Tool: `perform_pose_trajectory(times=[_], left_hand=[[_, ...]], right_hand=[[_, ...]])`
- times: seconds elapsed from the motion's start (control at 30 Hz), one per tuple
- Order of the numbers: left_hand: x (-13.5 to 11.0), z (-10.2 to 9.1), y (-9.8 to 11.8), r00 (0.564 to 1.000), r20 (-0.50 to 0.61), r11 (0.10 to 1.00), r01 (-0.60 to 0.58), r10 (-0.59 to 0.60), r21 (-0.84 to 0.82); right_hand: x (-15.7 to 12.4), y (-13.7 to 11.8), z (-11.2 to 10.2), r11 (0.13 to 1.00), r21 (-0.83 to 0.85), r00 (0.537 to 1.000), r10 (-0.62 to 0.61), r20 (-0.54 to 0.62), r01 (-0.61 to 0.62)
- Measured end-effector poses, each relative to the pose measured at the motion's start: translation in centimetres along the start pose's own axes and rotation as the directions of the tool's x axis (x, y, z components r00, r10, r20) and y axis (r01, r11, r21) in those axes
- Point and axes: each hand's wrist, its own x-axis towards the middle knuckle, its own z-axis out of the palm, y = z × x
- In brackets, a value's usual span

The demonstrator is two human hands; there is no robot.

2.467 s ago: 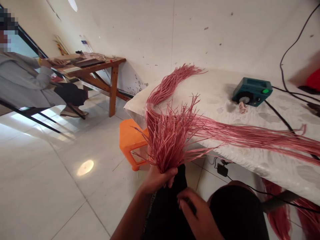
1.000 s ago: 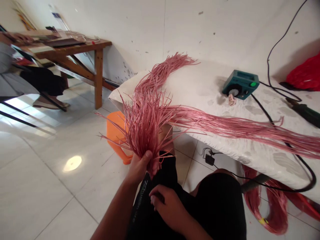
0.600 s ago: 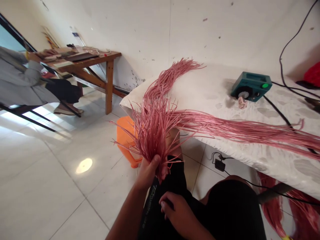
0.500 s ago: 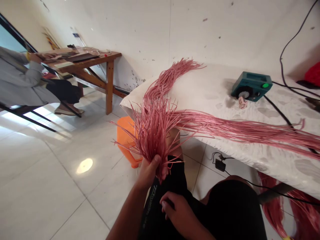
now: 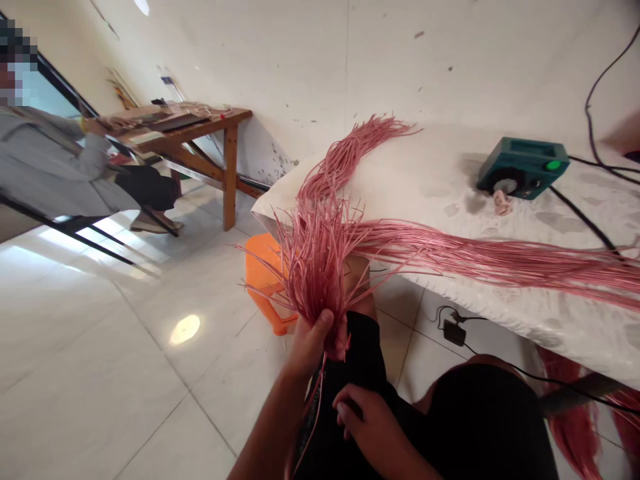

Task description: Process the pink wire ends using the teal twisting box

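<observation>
My left hand [image 5: 310,343] is closed round the base of a bundle of pink wires [image 5: 320,257] that fan upward over my lap. One thin pink strand [image 5: 309,420] hangs down from the fist along my forearm. My right hand [image 5: 373,430] rests lower on my black shorts [image 5: 475,427], fingers curled in a pinch; what they hold is hidden. More pink wires [image 5: 500,260] lie across the white-covered table [image 5: 435,173], and another bunch [image 5: 350,150] curls over its far corner.
A teal machine [image 5: 523,167] with a green button and black cables [image 5: 585,223] sits on the table. An orange stool [image 5: 265,280] stands under its corner. At the left a seated person [image 5: 55,173] works at a wooden table [image 5: 190,130]. White tiled floor spreads left.
My left hand has kept its grip on the bundle. A single pink strand now hangs down below the fist. My right hand stays low on my lap.
</observation>
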Motion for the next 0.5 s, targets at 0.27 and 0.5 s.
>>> perform_pose_trajectory(times=[0.27,0.5], left_hand=[[0.03,-0.18,-0.61,1.000,-0.006,0.999,0.002,-0.002,-0.040],[-0.06,0.14,-0.53,1.000,0.007,0.997,-0.012,0.012,-0.072]], right_hand=[[0.25,1.12,0.31,0.999,-0.033,1.000,-0.004,0.011,0.004],[0.26,1.12,0.20,0.999,-0.053,1.000,-0.008,0.027,0.010]])
